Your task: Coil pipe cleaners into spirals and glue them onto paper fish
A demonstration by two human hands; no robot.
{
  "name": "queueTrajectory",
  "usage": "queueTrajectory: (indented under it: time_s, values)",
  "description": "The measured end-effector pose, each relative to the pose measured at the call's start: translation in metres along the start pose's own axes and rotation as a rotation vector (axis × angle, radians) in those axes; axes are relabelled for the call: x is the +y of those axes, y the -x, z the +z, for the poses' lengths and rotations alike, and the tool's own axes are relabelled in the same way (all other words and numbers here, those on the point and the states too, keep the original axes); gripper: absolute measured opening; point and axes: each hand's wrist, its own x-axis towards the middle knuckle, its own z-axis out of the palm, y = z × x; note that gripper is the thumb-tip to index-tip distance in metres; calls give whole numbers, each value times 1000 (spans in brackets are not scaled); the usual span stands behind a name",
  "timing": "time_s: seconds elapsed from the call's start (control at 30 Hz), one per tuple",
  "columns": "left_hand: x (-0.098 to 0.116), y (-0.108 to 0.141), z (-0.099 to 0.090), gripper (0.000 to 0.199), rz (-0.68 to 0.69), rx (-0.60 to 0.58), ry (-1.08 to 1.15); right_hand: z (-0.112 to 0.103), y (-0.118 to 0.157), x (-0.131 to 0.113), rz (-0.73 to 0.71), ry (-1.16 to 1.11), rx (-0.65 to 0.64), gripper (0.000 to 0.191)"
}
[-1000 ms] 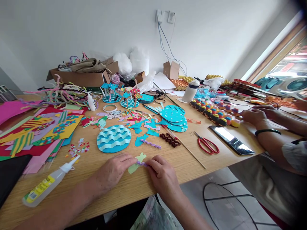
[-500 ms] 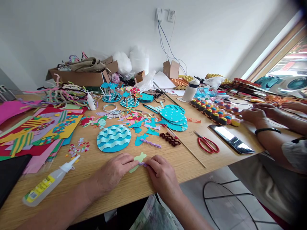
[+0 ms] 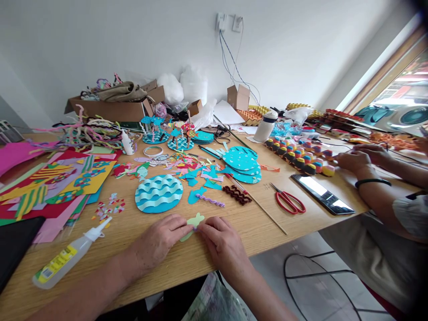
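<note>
A pale green paper fish cutout (image 3: 195, 220) lies near the table's front edge. My left hand (image 3: 162, 236) holds its left side with closed fingertips. My right hand (image 3: 222, 240) pinches a purple pipe cleaner, its tip just showing against the cutout; the fingers cover most of it. Beyond them lie another wavy purple pipe cleaner (image 3: 210, 200), partly over a blue paper fish (image 3: 195, 195), and several coiled dark brown pipe cleaners (image 3: 236, 195). A blue oval disc with pale wavy strips (image 3: 158, 193) rests behind my left hand.
A glue bottle (image 3: 68, 258) lies at the left by coloured paper sheets (image 3: 67, 178). To the right are a wooden stick (image 3: 267, 211), red-handled scissors (image 3: 289, 199) and a black tablet (image 3: 323, 194). Another person's hands (image 3: 357, 161) work at the far right.
My right hand has shifted slightly left, closer to my left hand, bringing the purple pipe cleaner further over the green fish. Less of the pipe cleaner shows now.
</note>
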Motion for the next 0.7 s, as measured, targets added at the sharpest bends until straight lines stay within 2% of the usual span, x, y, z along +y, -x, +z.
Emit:
queueTrajectory:
  time_s: [0.7]
  values:
    - [0,1,2,34,-18,5,12,7,0,0,-77,41,-26,24]
